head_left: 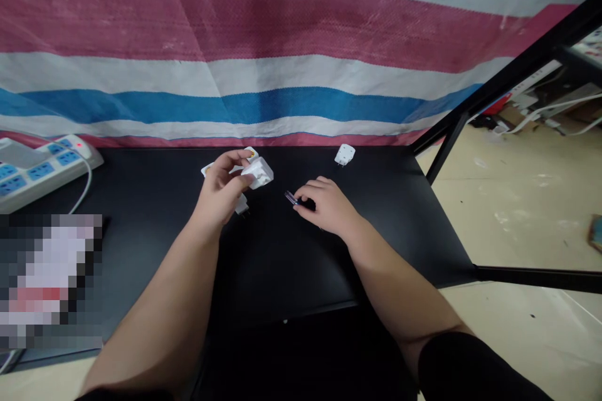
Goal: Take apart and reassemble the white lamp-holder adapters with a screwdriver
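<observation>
My left hand [222, 187] is closed on a white plug adapter [258, 172], held a little above the black table [141, 200]. Other white adapters lie partly hidden under and behind that hand. My right hand [327, 203] rests on the table with its fingers curled round a small dark tool with a bluish shaft [294, 198], whose tip points left toward the adapter. The two hands are a short way apart.
One more white adapter [345, 155] lies at the back of the table. A white power strip [42, 166] with blue sockets and a red light sits at the far left with its cord. A striped tarp [301, 62] hangs behind. A black frame [493, 84] stands to the right.
</observation>
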### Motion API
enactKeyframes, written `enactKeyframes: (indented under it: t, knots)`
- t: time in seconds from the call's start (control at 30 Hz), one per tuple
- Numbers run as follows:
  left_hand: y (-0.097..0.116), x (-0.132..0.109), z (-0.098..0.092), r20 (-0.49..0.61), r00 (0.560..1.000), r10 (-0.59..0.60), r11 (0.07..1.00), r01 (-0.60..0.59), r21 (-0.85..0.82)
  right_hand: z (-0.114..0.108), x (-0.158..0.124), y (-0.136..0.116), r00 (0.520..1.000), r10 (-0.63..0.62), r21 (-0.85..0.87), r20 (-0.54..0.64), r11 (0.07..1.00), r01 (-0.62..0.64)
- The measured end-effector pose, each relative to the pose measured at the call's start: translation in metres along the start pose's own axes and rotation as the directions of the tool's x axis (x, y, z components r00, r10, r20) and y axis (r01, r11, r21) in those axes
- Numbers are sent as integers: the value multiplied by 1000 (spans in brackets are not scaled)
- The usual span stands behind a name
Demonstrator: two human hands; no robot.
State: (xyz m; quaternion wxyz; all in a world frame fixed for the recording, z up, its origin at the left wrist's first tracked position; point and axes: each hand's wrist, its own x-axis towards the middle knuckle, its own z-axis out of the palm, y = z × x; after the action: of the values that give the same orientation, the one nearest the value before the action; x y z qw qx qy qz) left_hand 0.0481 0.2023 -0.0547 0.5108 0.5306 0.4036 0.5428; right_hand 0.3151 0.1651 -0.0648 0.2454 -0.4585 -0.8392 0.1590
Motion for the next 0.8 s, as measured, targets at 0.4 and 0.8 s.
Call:
enactKeyframes:
  t: [0.4, 0.8]
  knots:
    - [0, -6, 1, 329, 941, 78, 983, -128, 135, 10, 1, 2, 976, 195, 231, -93, 958, -170]
    - [-5, -20, 29, 550, 835, -27, 771, -333, 543, -3, -4, -1, 835, 306, 676, -457, 730, 102]
